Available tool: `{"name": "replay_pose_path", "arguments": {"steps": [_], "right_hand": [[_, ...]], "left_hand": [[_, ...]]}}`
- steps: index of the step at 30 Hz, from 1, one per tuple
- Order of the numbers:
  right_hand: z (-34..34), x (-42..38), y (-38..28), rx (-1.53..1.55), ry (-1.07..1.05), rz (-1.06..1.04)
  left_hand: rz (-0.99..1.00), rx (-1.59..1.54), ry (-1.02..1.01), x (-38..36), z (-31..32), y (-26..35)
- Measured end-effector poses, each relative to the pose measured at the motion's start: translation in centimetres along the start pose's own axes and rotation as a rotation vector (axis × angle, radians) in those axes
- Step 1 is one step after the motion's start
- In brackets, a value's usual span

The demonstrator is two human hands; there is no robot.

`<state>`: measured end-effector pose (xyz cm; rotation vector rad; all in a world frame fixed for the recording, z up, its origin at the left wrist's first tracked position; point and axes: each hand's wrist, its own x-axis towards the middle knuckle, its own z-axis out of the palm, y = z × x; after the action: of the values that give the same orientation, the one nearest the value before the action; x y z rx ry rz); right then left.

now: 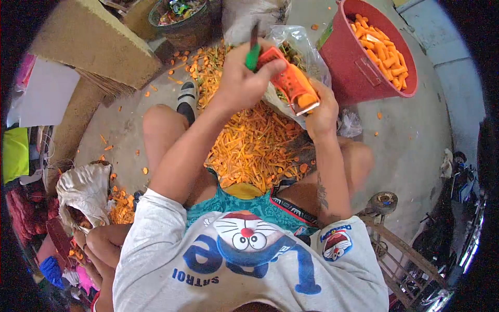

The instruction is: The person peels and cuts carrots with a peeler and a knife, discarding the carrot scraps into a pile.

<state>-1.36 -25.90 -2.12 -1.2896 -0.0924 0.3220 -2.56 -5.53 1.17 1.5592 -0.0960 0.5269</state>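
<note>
My left hand [240, 78] is closed around a green-handled peeler [252, 52] whose blade points up and away. My right hand [322, 112] grips a thick orange carrot [292, 83] by its lower end, with its cut face toward me. The peeler hand rests against the carrot's upper end. Both hands are raised over a big heap of orange carrot peelings [254, 148] lying on the ground between my knees. A clear plastic bag [304, 44] is just behind the carrot.
A red bucket [348, 73] of peeled carrots stands at the upper right. A white sack [86, 187] with carrots lies at the left, next to another person's limbs [104, 242]. A dark basket [182, 21] sits at the top, and a motorbike [462, 208] stands at the right.
</note>
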Motion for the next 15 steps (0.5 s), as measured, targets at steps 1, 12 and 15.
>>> {"name": "replay_pose_path", "arguments": {"steps": [1,12,15], "right_hand": [[-0.1,-0.1,0.2,-0.011,-0.005,-0.007],[-0.2,-0.2,0.4,-0.001,0.061,-0.031],[0.6,-1.0,-1.7,0.108,-0.015,0.127]], "left_hand": [[0.086,0.111,0.046,0.2,-0.2,-1.1],[0.186,0.208,-0.035,0.0,-0.3,-0.6],[0.159,0.189,0.325,3.2,-2.9,-1.9]]}}
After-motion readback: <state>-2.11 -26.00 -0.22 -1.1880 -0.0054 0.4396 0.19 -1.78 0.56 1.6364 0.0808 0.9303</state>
